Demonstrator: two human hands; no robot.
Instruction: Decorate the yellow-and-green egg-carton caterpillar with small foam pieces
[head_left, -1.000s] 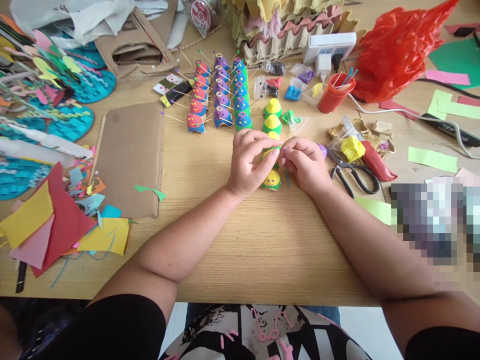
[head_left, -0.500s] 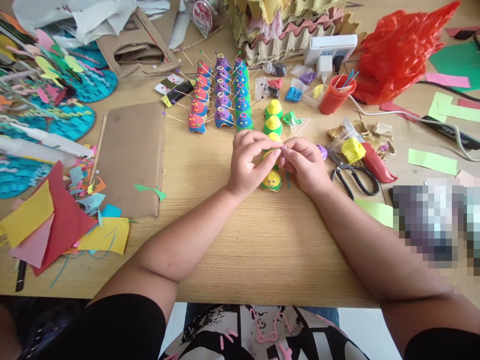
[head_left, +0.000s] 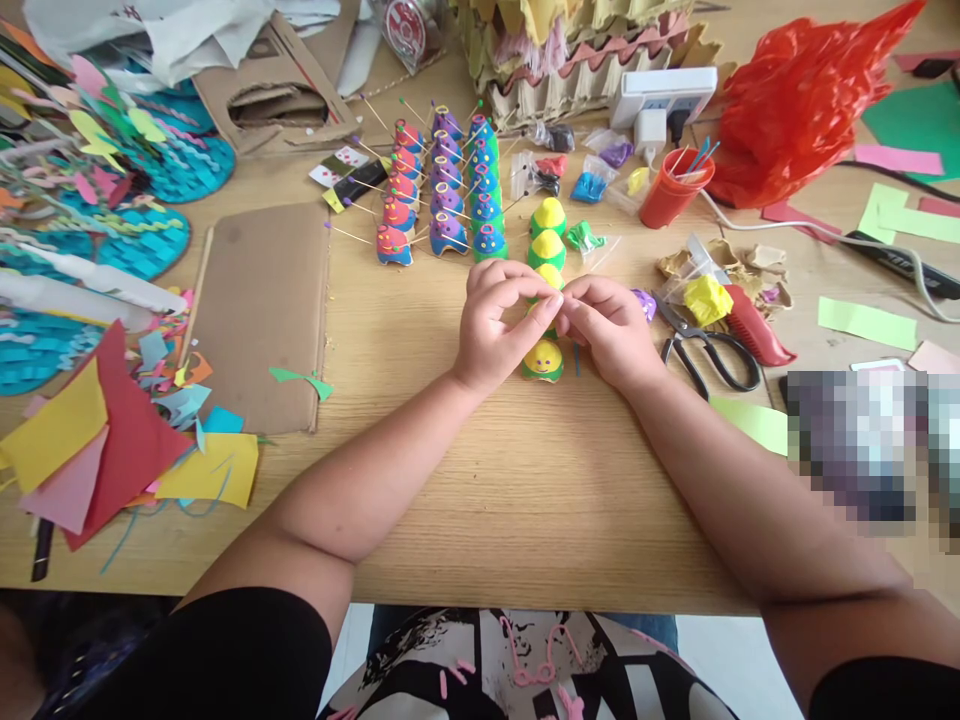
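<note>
Yellow-green caterpillar | partly beneath left grip | beside right grip | contact unclear

From afar I see a wooden table carrying a green-and-yellow caterpillar figure, three painted caterpillar figures, a cardboard sheet, scissors, a red cup and a red plastic bag.

Caterpillar with green base and yellow-topped humps, lying lengthwise; the nearest hump bore a smiling face, middle humps were partly hidden.
</note>
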